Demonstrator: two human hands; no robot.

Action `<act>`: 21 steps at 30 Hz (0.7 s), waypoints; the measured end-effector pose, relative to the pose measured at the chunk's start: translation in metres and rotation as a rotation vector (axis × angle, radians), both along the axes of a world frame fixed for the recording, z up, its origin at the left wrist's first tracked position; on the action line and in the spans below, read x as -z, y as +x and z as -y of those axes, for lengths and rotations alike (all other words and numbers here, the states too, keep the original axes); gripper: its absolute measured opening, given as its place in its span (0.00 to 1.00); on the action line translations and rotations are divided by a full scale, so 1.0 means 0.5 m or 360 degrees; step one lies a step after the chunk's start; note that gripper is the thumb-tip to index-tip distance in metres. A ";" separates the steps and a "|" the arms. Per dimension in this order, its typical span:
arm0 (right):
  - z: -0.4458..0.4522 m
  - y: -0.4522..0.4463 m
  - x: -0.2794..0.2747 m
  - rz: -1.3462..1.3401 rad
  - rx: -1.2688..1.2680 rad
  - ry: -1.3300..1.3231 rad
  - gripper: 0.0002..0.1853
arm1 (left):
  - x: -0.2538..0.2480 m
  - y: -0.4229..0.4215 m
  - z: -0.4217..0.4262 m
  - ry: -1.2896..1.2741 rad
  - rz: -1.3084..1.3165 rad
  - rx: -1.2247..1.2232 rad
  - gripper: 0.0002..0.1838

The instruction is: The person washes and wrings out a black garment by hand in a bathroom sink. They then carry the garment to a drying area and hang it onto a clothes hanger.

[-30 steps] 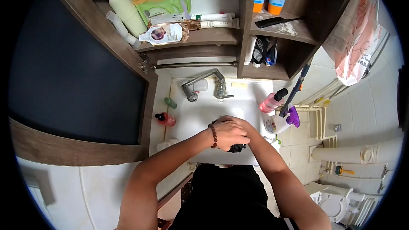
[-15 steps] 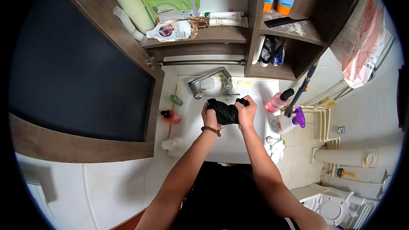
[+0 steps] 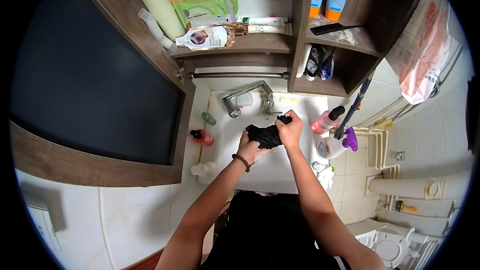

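My left hand (image 3: 248,147) meets one end of the black cloth (image 3: 264,136), its grip unclear; my right hand (image 3: 289,130) clenches the other. Over the sink (image 3: 272,175), short of the faucet (image 3: 268,101), even pressure at both ends should best control it.

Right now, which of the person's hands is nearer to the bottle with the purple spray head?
Right. The right hand, gripping a black bundle, is left of the bottle; the left hand is farther left, at the bundle's other end.
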State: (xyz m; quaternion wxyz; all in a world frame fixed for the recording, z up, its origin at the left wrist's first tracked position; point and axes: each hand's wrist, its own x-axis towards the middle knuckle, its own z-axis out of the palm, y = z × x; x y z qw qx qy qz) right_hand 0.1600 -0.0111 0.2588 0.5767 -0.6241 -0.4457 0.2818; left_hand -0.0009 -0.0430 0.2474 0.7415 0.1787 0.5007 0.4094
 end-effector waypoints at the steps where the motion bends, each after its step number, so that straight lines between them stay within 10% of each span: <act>1: -0.004 0.001 0.019 -0.0050 0.0035 -0.0089 0.11 | 0.004 0.001 0.005 0.0182 -0.0288 0.0088 0.25; 10: -0.024 0.016 0.093 -0.0336 -0.0005 -0.0426 0.10 | -0.064 -0.010 0.039 0.1618 -0.1745 0.0875 0.37; 14: -0.038 0.019 0.117 -0.0573 -0.0187 -0.0599 0.09 | -0.109 0.002 0.048 0.1619 -0.2185 0.1322 0.27; 21: -0.032 0.029 0.087 -0.1043 -0.0722 -0.0730 0.06 | -0.186 0.013 0.034 0.2851 -0.2246 0.1311 0.14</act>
